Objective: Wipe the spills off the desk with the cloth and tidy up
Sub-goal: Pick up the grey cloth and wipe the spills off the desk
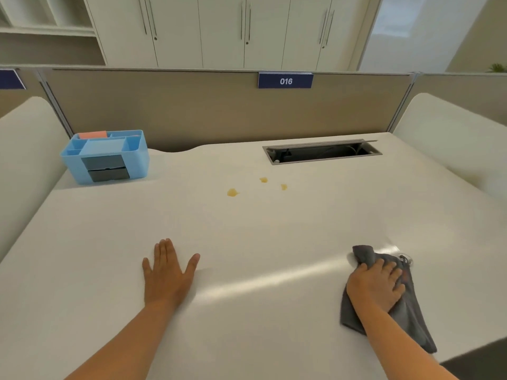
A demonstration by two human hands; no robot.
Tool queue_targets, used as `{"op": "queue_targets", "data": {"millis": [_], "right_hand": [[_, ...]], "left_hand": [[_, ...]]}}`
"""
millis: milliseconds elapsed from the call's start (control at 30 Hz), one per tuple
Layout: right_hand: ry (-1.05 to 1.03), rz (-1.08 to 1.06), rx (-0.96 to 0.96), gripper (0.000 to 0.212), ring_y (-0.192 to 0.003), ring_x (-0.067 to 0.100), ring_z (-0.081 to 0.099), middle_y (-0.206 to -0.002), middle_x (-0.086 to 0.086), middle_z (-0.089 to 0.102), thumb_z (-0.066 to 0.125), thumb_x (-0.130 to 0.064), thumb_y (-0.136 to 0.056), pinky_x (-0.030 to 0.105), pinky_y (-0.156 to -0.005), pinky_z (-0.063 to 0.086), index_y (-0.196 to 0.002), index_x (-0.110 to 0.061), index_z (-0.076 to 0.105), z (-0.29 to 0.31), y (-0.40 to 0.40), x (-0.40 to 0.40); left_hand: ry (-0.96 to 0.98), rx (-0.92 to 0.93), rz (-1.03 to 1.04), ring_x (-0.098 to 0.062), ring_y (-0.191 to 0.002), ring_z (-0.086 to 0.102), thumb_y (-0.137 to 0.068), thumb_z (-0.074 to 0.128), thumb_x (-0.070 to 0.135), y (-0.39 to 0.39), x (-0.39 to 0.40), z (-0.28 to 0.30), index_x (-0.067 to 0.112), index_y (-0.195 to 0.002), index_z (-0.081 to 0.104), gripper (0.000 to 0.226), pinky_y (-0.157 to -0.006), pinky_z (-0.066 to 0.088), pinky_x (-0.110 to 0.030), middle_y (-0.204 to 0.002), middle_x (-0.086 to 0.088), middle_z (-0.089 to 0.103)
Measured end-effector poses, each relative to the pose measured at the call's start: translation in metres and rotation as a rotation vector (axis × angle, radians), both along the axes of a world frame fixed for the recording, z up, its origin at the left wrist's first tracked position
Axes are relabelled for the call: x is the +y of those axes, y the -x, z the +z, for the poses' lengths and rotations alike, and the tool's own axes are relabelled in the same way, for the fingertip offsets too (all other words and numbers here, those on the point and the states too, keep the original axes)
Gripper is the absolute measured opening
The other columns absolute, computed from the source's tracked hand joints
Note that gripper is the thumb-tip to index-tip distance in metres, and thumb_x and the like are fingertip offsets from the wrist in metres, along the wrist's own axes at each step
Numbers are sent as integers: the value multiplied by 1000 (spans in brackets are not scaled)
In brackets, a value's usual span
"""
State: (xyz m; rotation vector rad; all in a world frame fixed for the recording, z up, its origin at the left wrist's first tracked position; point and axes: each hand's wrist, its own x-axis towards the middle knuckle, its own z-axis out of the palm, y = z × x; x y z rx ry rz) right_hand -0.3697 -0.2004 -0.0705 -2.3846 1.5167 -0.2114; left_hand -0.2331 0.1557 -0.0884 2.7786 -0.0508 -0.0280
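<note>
Left hand (167, 272) lies flat on the desk (247, 229), fingers spread, holding nothing; right hand (377, 285) presses the grey cloth (411, 319) down near the right front edge, fingers slightly curled; three yellow spills (232, 192) sit mid-desk, well apart from the cloth; blue organiser (105, 156) at back left; cable slot (322, 152) behind; partition sign (285, 80) reads 016.

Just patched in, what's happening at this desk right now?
A person is cleaning the desk. The right hand presses a grey cloth flat on the near right of the top, while the left hand rests open, palm down, on bare surface. Three yellowish spills sit further back near the middle, not yet wiped. A blue organizer stands at the far left, and a cable hatch is open at the back.
</note>
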Motion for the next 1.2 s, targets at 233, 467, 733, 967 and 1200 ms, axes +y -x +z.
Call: {"op": "queue_targets", "data": {"millis": [233,467,733,967,1200], "right_hand": [[-16,-78,6,57,-147,31,4,-158,17,9,27,-31,-99,48,-117,5,-148,-3,17,2,-65,-47],[-9,16,42,58,-147,31,4,-158,18,10,27,-32,-99,47,-118,6,-148,-3,16,6,-165,-61],[42,280,58,58,-147,32,3,-158,18,7,24,-33,-100,46,-119,5,-149,-3,13,8,-273,-34],[96,624,36,56,-147,30,4,-159,16,9,22,-34,-100,44,-119,4,-149,-7,16,6,-339,12],[96,1008,2,53,-148,24,4,-159,11,10,19,-32,-100,38,-119,3,-150,-12,19,3,-380,69]], "left_hand": [[-54,6,68,-11,-145,-11,-87,17,63,-46,12,-2,10,-146,-8,83,-117,-9,-39,-159,-2,-4],[-72,-9,65,-11,-145,-9,-86,17,63,-86,-5,-5,10,-146,-7,84,-118,-8,-39,-159,-1,-3],[-82,-8,52,-10,-144,-11,-87,17,63,-108,-15,0,10,-146,-8,83,-117,-9,-38,-159,-1,-5],[-64,1,41,-8,-143,-13,-77,6,71,-124,-19,1,13,-146,-11,92,-117,-10,-38,-158,1,-8],[-71,-22,35,-8,-144,-13,-69,-3,76,-132,-19,-5,14,-146,-11,100,-117,-10,-38,-158,1,-6]]}}
